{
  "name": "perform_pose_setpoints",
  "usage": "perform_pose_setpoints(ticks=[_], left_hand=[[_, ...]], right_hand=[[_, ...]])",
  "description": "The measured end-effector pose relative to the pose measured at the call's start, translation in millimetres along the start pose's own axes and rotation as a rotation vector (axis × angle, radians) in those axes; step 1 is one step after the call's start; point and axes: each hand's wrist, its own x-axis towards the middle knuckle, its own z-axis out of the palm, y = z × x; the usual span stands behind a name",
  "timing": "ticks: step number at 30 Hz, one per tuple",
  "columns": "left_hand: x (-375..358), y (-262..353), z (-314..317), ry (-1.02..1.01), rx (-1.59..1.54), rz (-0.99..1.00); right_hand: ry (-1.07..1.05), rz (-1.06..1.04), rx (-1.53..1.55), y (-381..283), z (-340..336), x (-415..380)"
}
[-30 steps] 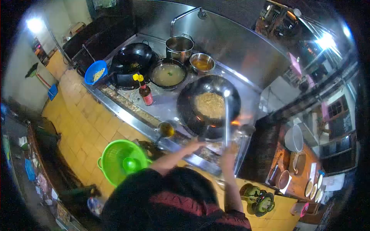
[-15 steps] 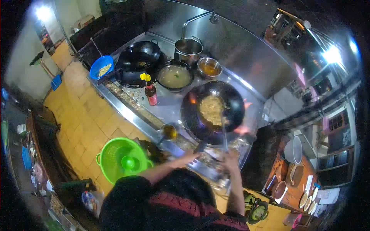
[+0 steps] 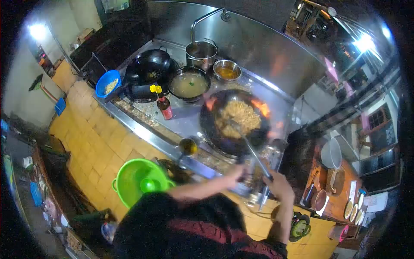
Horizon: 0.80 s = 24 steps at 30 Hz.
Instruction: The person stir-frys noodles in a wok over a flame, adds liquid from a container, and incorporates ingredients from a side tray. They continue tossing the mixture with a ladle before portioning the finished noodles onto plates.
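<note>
A black wok (image 3: 211, 134) sits over flames on the steel range, blurred by motion. Chopped or shredded brown food (image 3: 241, 114) fills its middle. My left hand (image 3: 235, 173) is closed at the wok's near side, apparently round its handle, which the hand and blur mostly hide. In my right hand (image 3: 279, 186) is the long metal handle of a ladle (image 3: 254, 154), whose head rests among the food. Orange flames (image 3: 262, 108) rise at the wok's far right rim.
Behind the wok stand a pan of cloudy liquid (image 3: 189, 84), a steel pot (image 3: 201, 51) and a bowl of yellowish liquid (image 3: 227, 71). A sauce bottle (image 3: 164, 108) and an oil container (image 3: 188, 147) are left. A green basket (image 3: 125, 183) sits below the range edge.
My left hand has moved right and closed at the wok handle. My right hand has shifted right and nearer me with the ladle. The food is more spread, and the view has shifted slightly.
</note>
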Motion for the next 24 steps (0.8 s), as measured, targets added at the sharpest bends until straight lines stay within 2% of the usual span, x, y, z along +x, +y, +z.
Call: perform_pose_setpoints(ticks=[1,3,5,7,9,10,11,13,14,16,18,19,20,21,22,23,24], left_hand=[[31.1,-25.3,-13.7,-0.258,-0.004,0.072],[-47.1,8.1,-3.7,-0.449,-0.012,-0.124],[-49.6,29.4,-11.5,-0.419,0.113,-0.251],[20.9,19.6,-57.8,-0.296,0.162,-0.205],[33.0,0.5,-75.3,-0.181,0.291,0.025],[12.9,-16.9,-72.5,-0.213,0.629,0.417],[-7.6,-22.6,-64.3,-0.314,0.54,0.273],[-48.9,-33.8,-47.9,-0.462,0.385,-0.038],[-44.1,-36.1,-53.3,-0.468,0.439,0.014],[-25.6,-22.3,-60.7,-0.367,0.445,-0.024],[0.0,21.7,-58.2,-0.204,0.307,-0.114],[21.7,10.5,-73.9,-0.226,0.248,-0.081],[43.2,-0.6,-89.6,-0.25,0.189,-0.049],[30.0,-11.1,-92.3,-0.471,0.588,0.337],[17.0,-22.0,-95.3,-0.537,0.9,0.812],[-37.8,-5.1,-74.6,-0.673,1.112,0.955],[-56.1,-7.1,-63.3,-0.51,0.696,0.358]], right_hand=[[0.097,-0.11,-0.054,17.8,3.6,-6.6],[0.087,-0.021,-0.064,3.0,0.2,-18.0],[0.027,0.0,-0.002,-4.2,4.5,-16.5],[-0.052,0.019,0.048,1.0,12.2,-21.5],[0.076,-0.026,-0.056,8.9,27.3,-20.8],[0.109,-0.017,-0.124,8.7,34.0,-20.0],[0.119,-0.016,-0.122,0.8,34.1,-20.6],[0.084,0.203,-0.117,-18.2,35.2,-23.2],[0.085,0.175,-0.066,-9.3,40.4,-20.2],[0.063,0.165,-0.111,-4.9,37.8,-25.9],[0.073,0.12,-0.208,-3.5,39.9,-27.6],[0.068,0.131,-0.19,4.7,54.6,-25.6],[0.151,0.159,-0.217,18.6,70.5,-17.9],[0.25,0.178,-0.257,26.5,72.2,-7.8],[0.254,0.206,-0.328,25.0,66.6,-5.6],[0.259,0.207,-0.333,21.2,56.7,-12.2],[0.314,0.173,-0.276,14.8,40.8,-24.9]])
